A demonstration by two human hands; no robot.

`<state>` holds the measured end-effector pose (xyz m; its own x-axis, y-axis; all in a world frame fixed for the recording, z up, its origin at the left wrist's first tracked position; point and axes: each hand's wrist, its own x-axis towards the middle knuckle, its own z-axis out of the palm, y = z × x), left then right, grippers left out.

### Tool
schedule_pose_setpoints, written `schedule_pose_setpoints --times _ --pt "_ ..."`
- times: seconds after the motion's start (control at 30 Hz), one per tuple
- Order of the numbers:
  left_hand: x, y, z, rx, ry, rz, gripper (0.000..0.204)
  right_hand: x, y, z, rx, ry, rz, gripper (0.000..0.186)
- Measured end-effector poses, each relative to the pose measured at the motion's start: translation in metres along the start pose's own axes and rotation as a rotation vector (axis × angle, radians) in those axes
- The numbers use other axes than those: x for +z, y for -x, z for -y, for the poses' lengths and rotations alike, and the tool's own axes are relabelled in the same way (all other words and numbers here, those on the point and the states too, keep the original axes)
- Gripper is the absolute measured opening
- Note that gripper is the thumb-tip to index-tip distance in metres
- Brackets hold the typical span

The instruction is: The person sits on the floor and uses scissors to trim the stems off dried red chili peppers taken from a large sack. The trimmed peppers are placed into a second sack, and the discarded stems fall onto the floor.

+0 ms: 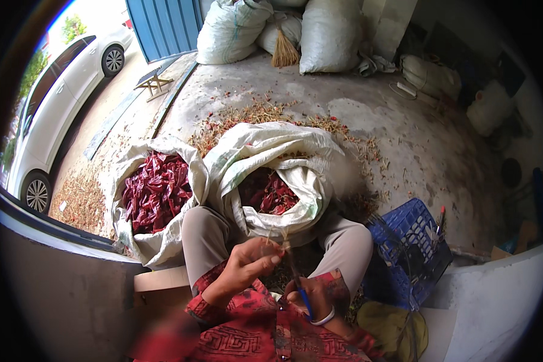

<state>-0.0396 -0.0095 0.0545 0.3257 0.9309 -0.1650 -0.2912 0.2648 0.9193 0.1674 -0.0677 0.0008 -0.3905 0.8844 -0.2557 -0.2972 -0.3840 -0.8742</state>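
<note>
My left hand (247, 265) is closed, fingertips pinched around a few thin, pale dried chili stems (285, 239) that stick out above it. Close by on the right, my right hand (315, 297) is wrapped around blue-handled scissors (306, 301), whose thin blades point up toward the stems. Whether the blades touch the stems I cannot make out. Between my knees stands a white woven sack (265, 142) with its rim rolled down and dark red dried chilies (271, 196) inside. A second white sack (197, 175), beside my left knee, is filled with glossy red dried chilies (157, 190).
Cut stems (368, 151) litter the concrete floor behind the sacks. A blue plastic crate (407, 235) sits right of my knee, near an olive-coloured cloth (392, 329). Full white sacks (332, 36) and a straw broom (285, 49) stand at the back; a white car (72, 78) is outside left.
</note>
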Motion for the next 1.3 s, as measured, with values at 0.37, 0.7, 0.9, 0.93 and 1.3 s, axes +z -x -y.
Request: schedule_pose_setpoints --times 0.37,0.7,0.9,0.93,1.3 --pt "-0.009 0.007 -0.002 0.148 -0.226 0.020 0.021 -0.025 0.015 0.040 -0.367 1.023 -0.108 0.042" --pt "-0.007 0.004 -0.027 0.358 -0.635 -0.017 0.014 -0.020 0.018 0.073 -0.495 1.299 -0.266 0.045" --pt "-0.019 0.002 -0.029 0.454 -0.824 0.015 0.014 -0.010 0.019 0.092 -0.451 1.388 -0.257 0.043" --pt "-0.020 0.002 -0.029 0.452 -0.852 0.023 0.013 -0.009 0.020 0.094 -0.440 1.407 -0.261 0.044" --pt "-0.018 -0.002 -0.010 0.517 -0.875 -0.149 0.014 -0.001 0.011 0.081 -0.379 1.418 -0.319 0.044"
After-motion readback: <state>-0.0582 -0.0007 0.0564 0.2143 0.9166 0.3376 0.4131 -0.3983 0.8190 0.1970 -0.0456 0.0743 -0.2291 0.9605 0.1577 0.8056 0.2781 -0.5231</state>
